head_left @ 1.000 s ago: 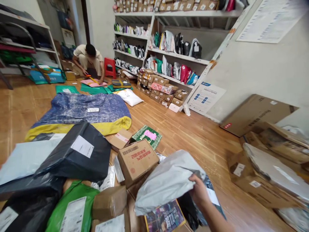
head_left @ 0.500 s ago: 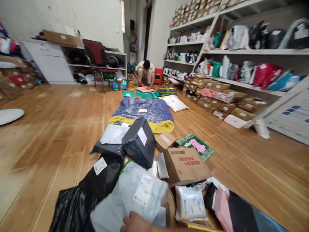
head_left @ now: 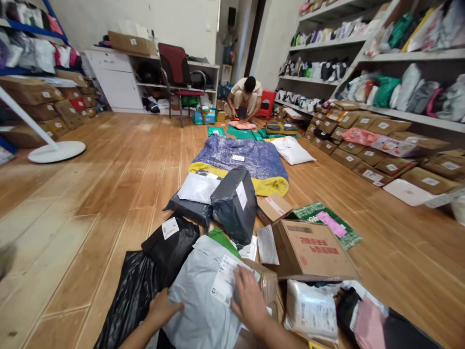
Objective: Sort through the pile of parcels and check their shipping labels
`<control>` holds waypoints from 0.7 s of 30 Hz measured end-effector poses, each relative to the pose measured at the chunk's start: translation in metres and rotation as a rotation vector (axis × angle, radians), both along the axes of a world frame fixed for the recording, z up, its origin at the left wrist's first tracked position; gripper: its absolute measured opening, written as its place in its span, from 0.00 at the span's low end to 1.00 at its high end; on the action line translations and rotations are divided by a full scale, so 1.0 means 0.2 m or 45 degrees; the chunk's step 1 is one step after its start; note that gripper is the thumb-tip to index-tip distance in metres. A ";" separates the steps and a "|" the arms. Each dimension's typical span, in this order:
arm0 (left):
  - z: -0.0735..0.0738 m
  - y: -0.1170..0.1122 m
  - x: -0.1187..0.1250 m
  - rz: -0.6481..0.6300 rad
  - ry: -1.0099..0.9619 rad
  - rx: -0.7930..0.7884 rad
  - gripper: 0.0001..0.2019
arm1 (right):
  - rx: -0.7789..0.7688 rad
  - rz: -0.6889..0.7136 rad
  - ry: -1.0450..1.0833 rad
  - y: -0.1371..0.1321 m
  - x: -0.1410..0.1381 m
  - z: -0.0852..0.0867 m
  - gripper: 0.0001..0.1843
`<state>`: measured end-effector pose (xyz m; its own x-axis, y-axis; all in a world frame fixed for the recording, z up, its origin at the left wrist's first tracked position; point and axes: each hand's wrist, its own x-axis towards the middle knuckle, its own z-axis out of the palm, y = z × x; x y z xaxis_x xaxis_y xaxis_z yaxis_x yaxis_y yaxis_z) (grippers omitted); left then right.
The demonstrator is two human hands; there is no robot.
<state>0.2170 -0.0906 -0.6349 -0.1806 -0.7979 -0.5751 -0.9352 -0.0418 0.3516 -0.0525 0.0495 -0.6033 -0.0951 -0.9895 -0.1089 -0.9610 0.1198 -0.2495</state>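
A pale grey mailing bag (head_left: 198, 291) with a white label (head_left: 224, 281) lies low in the middle of the view. My left hand (head_left: 163, 308) touches its left edge, thumb stretched out over the plastic; the other fingers are partly hidden. On the right, my right hand (head_left: 250, 298) rests over the label's edge with its fingers apart. Left of the bag are a black parcel (head_left: 174, 247) and a shiny black plastic bag (head_left: 125, 295). A clear-wrapped white packet (head_left: 311, 310) sits to the right, below a brown carton (head_left: 316, 249) with red print.
A dark grey wrapped box (head_left: 234, 203) and a blue sack with a yellow edge (head_left: 247, 152) lie ahead. Farther back a person (head_left: 247, 97) crouches by a red stool (head_left: 268, 104). Stacked boxes (head_left: 370, 152) line the right shelves. A white stand base (head_left: 56, 151) is at left.
My view has swung left, so things appear farther right. My left hand has come into view at the bag's left edge. My right hand has moved up onto the label.
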 end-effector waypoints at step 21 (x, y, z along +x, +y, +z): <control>-0.35 0.04 0.36 0.115 0.553 -0.340 0.45 | -0.891 0.653 -0.549 -0.18 0.35 -0.03 0.16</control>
<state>0.2890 -0.0828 -0.7047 -0.2814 -0.9301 -0.2362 -0.6973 0.0291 0.7162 0.0175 0.0143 -0.6093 0.2760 -0.7537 0.5964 -0.6643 -0.5981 -0.4484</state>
